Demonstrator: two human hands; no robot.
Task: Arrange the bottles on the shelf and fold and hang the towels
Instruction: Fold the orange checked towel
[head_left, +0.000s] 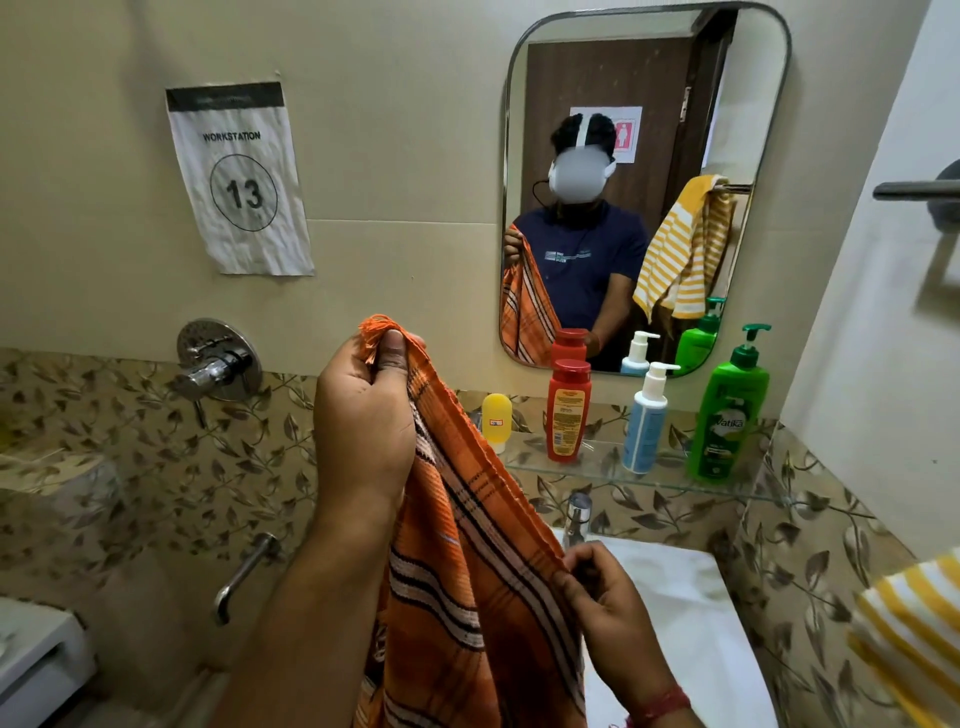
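Beige tiles cover the upper wall, with a band of leaf-patterned tiles below, and a glass shelf (670, 475) is fixed across that band under a mirror (644, 182). On the shelf stand four bottles in a row: a yellow bottle (496, 422) at its left end, then a red bottle (568, 410), a blue pump bottle (647, 421) and a green pump bottle (730, 410) at its right end. Below the shelf are a tap (577, 519) and a white basin (675, 597). Left of the shelf, a wall mixer (218, 358) and a paper sign (239, 179) are on the wall.

An orange striped towel (467, 571) hangs in front of the shelf's left end, its long axis running steeply down. The left hand (363, 415) pinches its fringed top corner; the right hand (602, 597) grips its edge lower down. A yellow striped towel (914, 634) shows right of the basin.
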